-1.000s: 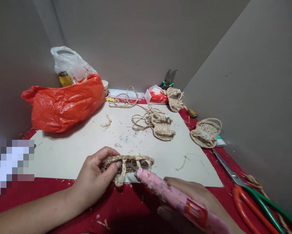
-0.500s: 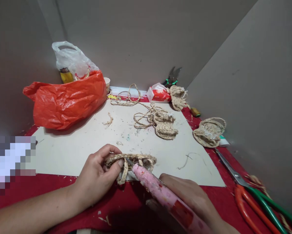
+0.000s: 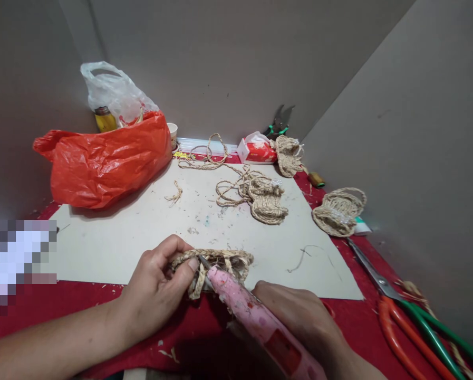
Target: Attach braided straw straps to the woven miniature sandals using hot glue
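Note:
My left hand (image 3: 163, 287) is closed on a small braided straw piece (image 3: 216, 254), thumb in front and fingers behind its left end. Loose flat straw ends hang from the piece on its near side. My right hand (image 3: 299, 316) grips a pink hot glue gun (image 3: 252, 311), whose body is spotted with dried bits. The metal nozzle of the gun points up-left into the braid, close to my left thumb; whether it touches the straw I cannot tell. The gun hides part of the piece and most of my right fingers.
A pale board (image 3: 121, 248) lies on red cloth (image 3: 81, 306). Beyond the hands are a woven straw piece with cords (image 3: 268, 200), a red plastic bag (image 3: 109, 163) and a tissue pack (image 3: 258, 148). Large scissors (image 3: 390, 290) and another woven piece (image 3: 339, 211) lie to the right.
The glue gun and my right hand have shifted slightly left, bringing the nozzle nearer my left thumb. My left hand keeps its hold on the braided straw piece.

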`<state>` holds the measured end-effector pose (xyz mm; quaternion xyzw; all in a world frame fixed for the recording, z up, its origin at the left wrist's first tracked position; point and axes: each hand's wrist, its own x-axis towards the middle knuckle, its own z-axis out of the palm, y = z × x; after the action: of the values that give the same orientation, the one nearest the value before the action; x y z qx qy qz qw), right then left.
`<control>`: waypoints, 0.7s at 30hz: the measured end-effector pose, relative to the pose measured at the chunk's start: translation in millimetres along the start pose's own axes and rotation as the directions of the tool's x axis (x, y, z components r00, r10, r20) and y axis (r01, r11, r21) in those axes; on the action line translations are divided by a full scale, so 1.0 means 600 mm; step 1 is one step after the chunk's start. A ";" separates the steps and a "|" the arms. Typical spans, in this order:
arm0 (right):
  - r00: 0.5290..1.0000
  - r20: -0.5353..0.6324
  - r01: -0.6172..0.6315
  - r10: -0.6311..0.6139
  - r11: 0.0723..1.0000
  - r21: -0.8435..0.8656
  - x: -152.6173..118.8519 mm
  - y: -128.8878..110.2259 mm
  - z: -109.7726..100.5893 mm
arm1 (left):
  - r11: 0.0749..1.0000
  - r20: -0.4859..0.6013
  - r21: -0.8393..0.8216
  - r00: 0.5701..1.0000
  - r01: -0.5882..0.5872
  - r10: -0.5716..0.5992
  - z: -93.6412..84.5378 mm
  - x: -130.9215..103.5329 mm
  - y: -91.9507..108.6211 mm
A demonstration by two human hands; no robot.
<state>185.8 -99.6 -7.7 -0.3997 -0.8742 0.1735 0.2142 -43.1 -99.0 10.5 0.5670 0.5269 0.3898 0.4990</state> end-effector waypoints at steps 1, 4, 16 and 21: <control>0.999 0.034 0.020 -0.021 0.999 0.026 0.000 0.006 -0.002 | 1.000 0.001 0.003 1.000 -0.005 0.005 0.000 -0.001 0.000; 0.995 0.077 0.062 -0.067 0.996 0.069 0.000 0.020 -0.006 | 1.000 0.016 0.004 1.000 -0.018 0.018 -0.001 -0.002 -0.001; 0.971 -0.202 0.133 -0.132 0.991 -0.006 -0.022 0.002 0.004 | 0.999 0.011 0.047 1.000 -0.014 0.013 -0.001 -0.001 -0.005; 0.984 -0.157 0.095 -0.090 0.995 0.023 -0.026 0.003 0.001 | 0.997 0.015 0.076 1.000 -0.015 0.014 -0.002 -0.003 -0.007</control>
<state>196.2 -110.7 -12.6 -0.3677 -0.8697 0.1450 0.2956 -45.6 -100.7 7.0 0.5922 0.5335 0.3692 0.4779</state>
